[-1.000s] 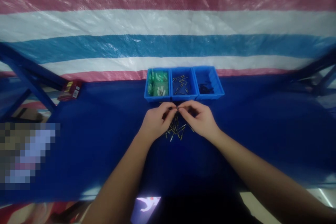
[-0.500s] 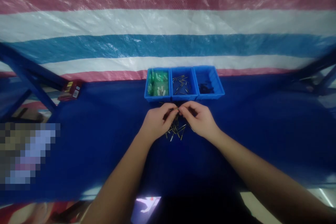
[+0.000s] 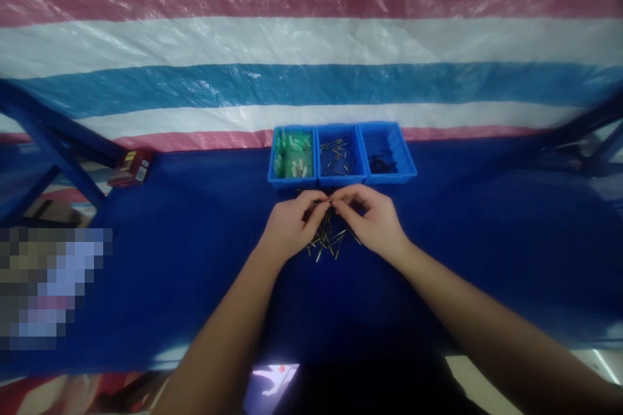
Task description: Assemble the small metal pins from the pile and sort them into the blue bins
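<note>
My left hand and my right hand meet fingertip to fingertip above the table, just in front of the blue bins. Both are closed in a pinch on a thin metal pin, mostly covered by the fingers. Below them lies a loose pile of slender brass and dark metal pins, partly hidden by the hands. Similar pins lie in the middle blue bin. Small white pieces sit on green plastic in the left blue bin, and small dark parts in the right blue bin.
The blue table spreads to both sides. A dark red box stands at its far left, beside a blue metal frame. Striped plastic sheeting hangs behind the bins.
My right hand's fingers have shifted very slightly at the pinch, and less of the pin shows. My left hand and the bins stay where they were.
</note>
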`<state>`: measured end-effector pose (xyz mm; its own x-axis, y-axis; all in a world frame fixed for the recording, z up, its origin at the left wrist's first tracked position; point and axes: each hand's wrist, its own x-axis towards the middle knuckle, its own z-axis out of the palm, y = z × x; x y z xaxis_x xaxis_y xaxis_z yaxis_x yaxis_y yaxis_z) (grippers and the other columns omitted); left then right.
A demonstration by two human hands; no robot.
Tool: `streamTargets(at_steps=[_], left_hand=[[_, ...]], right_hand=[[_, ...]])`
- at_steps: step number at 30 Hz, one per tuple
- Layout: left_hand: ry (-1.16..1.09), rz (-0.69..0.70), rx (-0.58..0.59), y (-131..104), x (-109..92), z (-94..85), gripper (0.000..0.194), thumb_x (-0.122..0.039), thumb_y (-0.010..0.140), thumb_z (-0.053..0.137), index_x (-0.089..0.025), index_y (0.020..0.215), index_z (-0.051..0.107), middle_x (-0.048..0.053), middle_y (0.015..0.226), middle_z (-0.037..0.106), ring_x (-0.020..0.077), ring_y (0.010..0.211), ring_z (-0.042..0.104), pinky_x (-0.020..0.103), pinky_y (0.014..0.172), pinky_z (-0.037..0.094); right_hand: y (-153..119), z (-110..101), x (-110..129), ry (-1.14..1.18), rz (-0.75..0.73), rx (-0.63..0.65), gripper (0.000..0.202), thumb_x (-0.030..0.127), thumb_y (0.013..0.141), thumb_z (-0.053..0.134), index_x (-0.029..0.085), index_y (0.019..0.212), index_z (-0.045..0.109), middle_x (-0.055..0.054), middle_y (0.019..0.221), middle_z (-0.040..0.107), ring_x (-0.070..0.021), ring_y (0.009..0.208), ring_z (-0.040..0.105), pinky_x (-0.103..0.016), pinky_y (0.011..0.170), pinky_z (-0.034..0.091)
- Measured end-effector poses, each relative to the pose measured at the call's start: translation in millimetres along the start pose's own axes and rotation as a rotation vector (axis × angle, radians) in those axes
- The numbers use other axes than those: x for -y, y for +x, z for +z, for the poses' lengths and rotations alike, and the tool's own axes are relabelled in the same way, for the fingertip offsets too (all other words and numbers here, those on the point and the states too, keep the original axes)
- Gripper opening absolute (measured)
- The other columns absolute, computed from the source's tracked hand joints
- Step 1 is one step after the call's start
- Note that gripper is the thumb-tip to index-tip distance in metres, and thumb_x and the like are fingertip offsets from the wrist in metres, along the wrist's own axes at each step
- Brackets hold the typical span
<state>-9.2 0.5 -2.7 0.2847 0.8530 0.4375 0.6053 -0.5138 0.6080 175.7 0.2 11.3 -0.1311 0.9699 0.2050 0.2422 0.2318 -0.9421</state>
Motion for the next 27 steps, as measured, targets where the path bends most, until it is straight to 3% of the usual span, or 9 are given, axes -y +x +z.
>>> streamTargets(at_steps=[4, 8, 11, 20, 24, 27], left_hand=[[0.003, 0.006, -0.019, -0.1, 1.1, 0.3, 0.014, -0.029, 0.096, 0.057, -0.021, 0.106, 0.063, -0.004, 0.072, 0.07, 0.0084, 0.06, 0.065, 0.019, 0.06, 0.045], [-0.003, 0.015, -0.021, -0.4, 1.0, 0.6, 0.013, -0.028, 0.096, 0.058, -0.021, 0.106, 0.064, -0.005, 0.071, 0.07, 0.0082, 0.059, 0.065, 0.019, 0.06, 0.045], [-0.004, 0.008, -0.012, -0.5, 0.0, 0.1, 0.013, -0.029, 0.096, 0.058, -0.021, 0.105, 0.064, -0.004, 0.071, 0.07, 0.0088, 0.06, 0.065, 0.02, 0.06, 0.046], [0.022, 0.003, -0.004, 0.0, -2.1, -1.2, 0.014, -0.031, 0.096, 0.056, -0.021, 0.103, 0.064, -0.005, 0.067, 0.067, 0.0092, 0.058, 0.063, 0.02, 0.059, 0.045], [0.011, 0.011, -0.031, -0.1, -0.5, -0.7, 0.014, -0.029, 0.097, 0.056, -0.021, 0.106, 0.063, -0.005, 0.069, 0.068, 0.0083, 0.058, 0.063, 0.02, 0.059, 0.045], [0.009, 0.015, -0.039, 0.0, -0.8, -1.0, 0.014, -0.029, 0.096, 0.057, -0.021, 0.107, 0.063, -0.005, 0.069, 0.068, 0.0083, 0.057, 0.063, 0.02, 0.059, 0.045]], right_hand=[[1.2, -1.3, 3.0, -0.011, 0.045, -0.006, 0.019, 0.03, 0.087, 0.069, 0.019, 0.102, 0.071, -0.004, 0.089, 0.075, -0.0163, 0.076, 0.068, -0.028, 0.065, 0.052], [1.2, -3.6, 6.8, -0.049, 0.114, 0.071, 0.022, 0.036, 0.093, 0.06, 0.018, 0.089, 0.072, -0.004, 0.08, 0.073, -0.0147, 0.068, 0.065, -0.027, 0.061, 0.05], [0.6, -3.7, 8.4, -0.093, 0.095, 0.081, 0.021, 0.034, 0.093, 0.06, 0.018, 0.084, 0.07, -0.003, 0.077, 0.072, -0.0149, 0.069, 0.064, -0.027, 0.063, 0.049], [-0.1, -0.5, 3.1, -0.078, 0.037, 0.018, 0.012, 0.029, 0.087, 0.068, 0.02, 0.095, 0.072, -0.003, 0.083, 0.073, -0.0156, 0.072, 0.066, -0.028, 0.066, 0.052], [0.7, -2.0, 4.5, -0.054, 0.085, 0.027, 0.018, 0.033, 0.089, 0.066, 0.019, 0.097, 0.072, -0.003, 0.083, 0.073, -0.0141, 0.068, 0.064, -0.026, 0.063, 0.049], [1.7, -4.4, 6.2, -0.054, 0.12, 0.086, 0.026, 0.04, 0.094, 0.059, 0.018, 0.086, 0.071, -0.002, 0.077, 0.071, -0.0122, 0.064, 0.06, -0.025, 0.06, 0.046]])
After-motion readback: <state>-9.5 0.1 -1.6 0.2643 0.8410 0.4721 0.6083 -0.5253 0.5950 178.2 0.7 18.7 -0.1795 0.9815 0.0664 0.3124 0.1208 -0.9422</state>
